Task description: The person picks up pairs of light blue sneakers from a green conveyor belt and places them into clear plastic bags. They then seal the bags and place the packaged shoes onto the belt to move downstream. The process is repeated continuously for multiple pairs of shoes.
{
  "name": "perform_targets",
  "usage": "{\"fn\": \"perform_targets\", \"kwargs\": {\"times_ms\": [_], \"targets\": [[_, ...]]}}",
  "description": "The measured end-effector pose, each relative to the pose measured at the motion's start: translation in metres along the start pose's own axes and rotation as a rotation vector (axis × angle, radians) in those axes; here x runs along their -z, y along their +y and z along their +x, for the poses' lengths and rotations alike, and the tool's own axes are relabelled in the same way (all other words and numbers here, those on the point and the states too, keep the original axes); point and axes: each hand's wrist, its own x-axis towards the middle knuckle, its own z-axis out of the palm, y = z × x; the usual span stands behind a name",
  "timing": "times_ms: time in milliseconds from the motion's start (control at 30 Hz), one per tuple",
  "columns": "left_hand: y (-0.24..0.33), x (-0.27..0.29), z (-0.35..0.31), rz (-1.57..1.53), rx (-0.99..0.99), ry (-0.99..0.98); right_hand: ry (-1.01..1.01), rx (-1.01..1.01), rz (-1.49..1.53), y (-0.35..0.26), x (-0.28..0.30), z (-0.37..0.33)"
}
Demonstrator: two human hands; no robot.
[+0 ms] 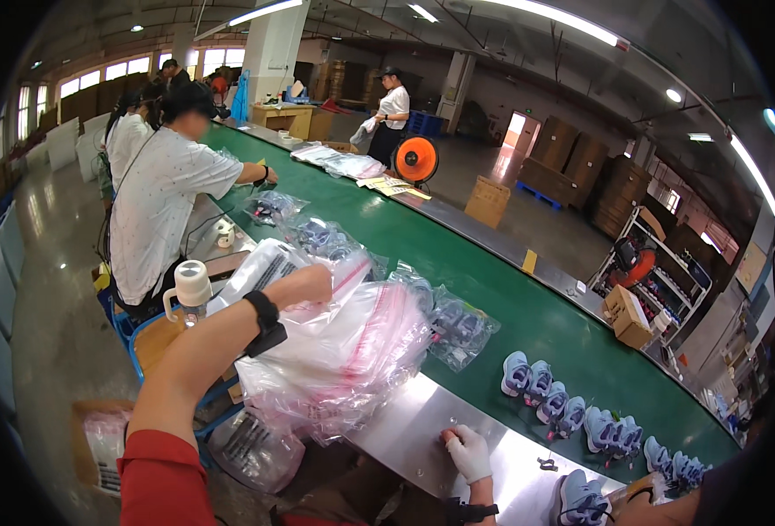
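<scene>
My left hand (308, 285), a black band at its wrist, lies on a heap of clear plastic bags (352, 346) with pink zip strips. Its fingers are turned away and hidden, so its grip does not show. Closer to me, my right hand (469, 451) wears a white glove and is curled closed over the metal tabletop (431, 408). A reddish fingertip shows at the glove's edge; anything inside the grip is hidden. Behind the heap, bagged shoes (459, 320) lie on the green conveyor belt (527, 307). Pale blue sneakers (541, 386) stand in pairs to the right.
At left, a white-capped bottle (193, 285) stands near a seated co-worker (164, 193) reaching over the belt. Another person's arm (659, 508) is beside a sneaker (582, 498) at lower right. An orange fan (416, 159) and a carton (487, 200) stand beyond the belt.
</scene>
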Motion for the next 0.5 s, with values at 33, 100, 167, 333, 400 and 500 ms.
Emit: {"fn": "perform_targets", "kwargs": {"times_ms": [33, 100, 167, 333, 400, 500], "targets": [[0.011, 0.0, 0.0, 0.025, 0.03, 0.094, 0.011, -0.007, 0.015, 0.005, -0.002, 0.0], [0.025, -0.001, -0.001, 0.081, 0.086, 0.281, 0.021, -0.022, 0.049, 0.008, -0.002, -0.004], [0.032, -0.001, 0.003, 0.028, 0.199, 0.423, 0.021, -0.043, 0.085, 0.007, 0.001, -0.01], [-0.039, -0.006, 0.023, -0.003, 0.164, 0.674, 0.041, 0.011, 0.148, 0.012, 0.001, -0.019], [-0.069, -0.005, 0.028, -0.167, 0.109, 0.72, 0.04, -0.012, 0.191, 0.019, 0.001, -0.02], [-0.029, 0.039, -0.025, -0.67, 0.147, 0.63, 0.068, -0.029, 0.211, 0.032, 0.003, -0.022]]}}
